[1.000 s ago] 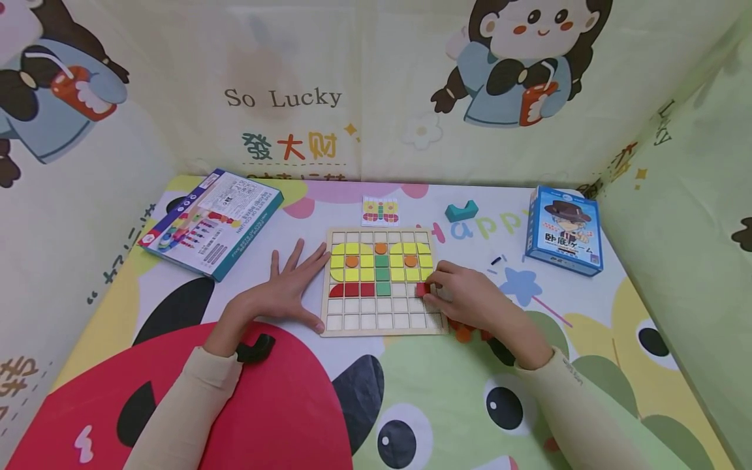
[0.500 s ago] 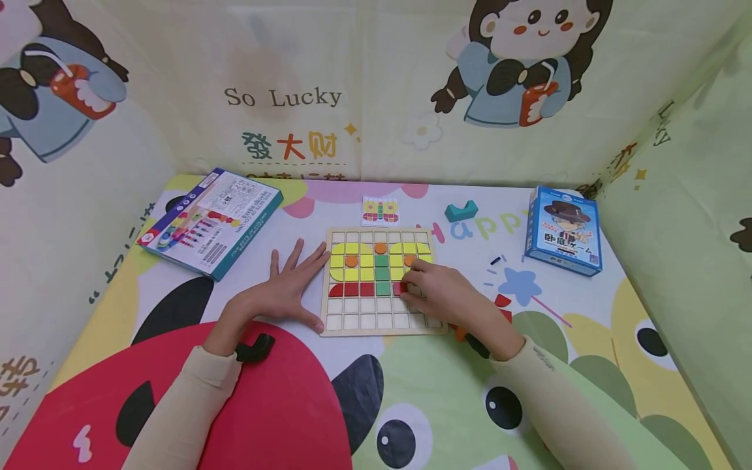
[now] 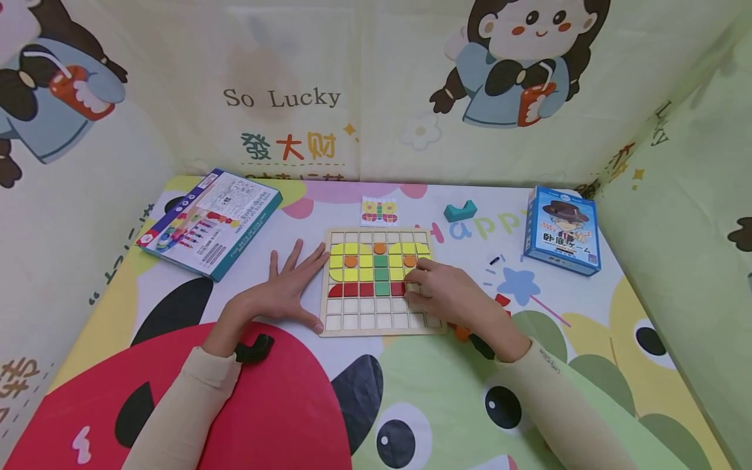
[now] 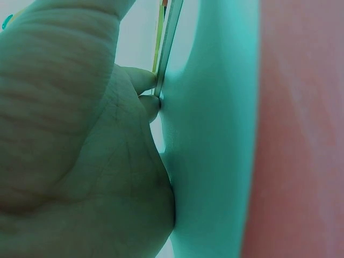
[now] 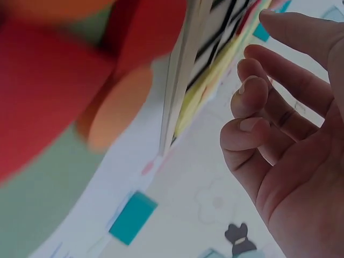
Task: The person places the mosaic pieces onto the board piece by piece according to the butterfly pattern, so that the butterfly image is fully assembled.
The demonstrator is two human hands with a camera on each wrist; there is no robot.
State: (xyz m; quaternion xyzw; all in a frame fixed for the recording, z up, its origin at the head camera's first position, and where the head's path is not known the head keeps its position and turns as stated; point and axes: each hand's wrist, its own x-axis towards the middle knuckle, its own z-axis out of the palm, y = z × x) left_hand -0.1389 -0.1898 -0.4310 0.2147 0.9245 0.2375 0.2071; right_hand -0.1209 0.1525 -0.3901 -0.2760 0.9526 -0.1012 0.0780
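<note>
A wooden grid board (image 3: 382,335) lies in the middle of the table, filled in its upper rows with yellow, orange, green and red tiles. My left hand (image 3: 288,284) is spread flat beside it, thumb and fingertips touching its left edge. Over the board's right side is my right hand (image 3: 449,294), its fingertips by a red square tile (image 3: 397,289) that lies in a cell right of the green column. In the right wrist view, thumb and fingers of the right hand (image 5: 301,156) are apart with nothing seen between them.
Loose red and orange pieces (image 3: 462,333) lie under the right forearm. A small pattern card (image 3: 379,211) is behind the board, a teal arched block (image 3: 461,211) to its right. A flat box (image 3: 214,222) lies at left, a blue box (image 3: 562,230) at right.
My right hand has carried the red tile leftward across the board into the cell beside the green column, and its fingers have let go of it. The left hand has stayed put.
</note>
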